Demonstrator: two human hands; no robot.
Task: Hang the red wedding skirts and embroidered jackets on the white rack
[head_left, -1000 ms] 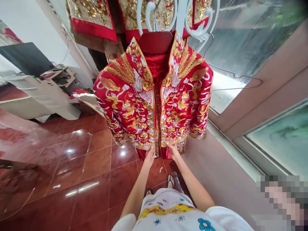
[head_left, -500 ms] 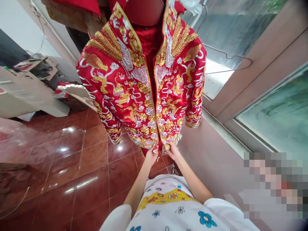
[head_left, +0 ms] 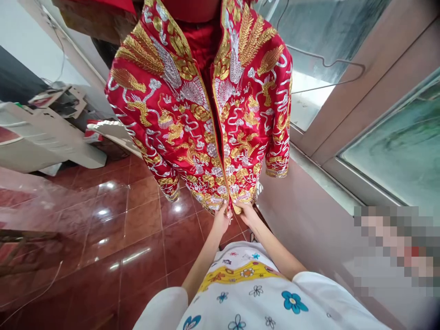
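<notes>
Red embroidered jacket (head_left: 197, 114) hangs before the hands (head_left: 222, 220), which pinch its lower front edges together.

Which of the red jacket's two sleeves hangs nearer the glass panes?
The sleeve on the person's right: it hangs beside the panes, while the other sleeve shows on the tiled floor's side.

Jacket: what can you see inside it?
Red fabric shows inside the jacket at its open neck, below a dark red piece. Lower down, the front panels, held close at the hem by the left hand and right hand, mostly cover the interior.
</notes>
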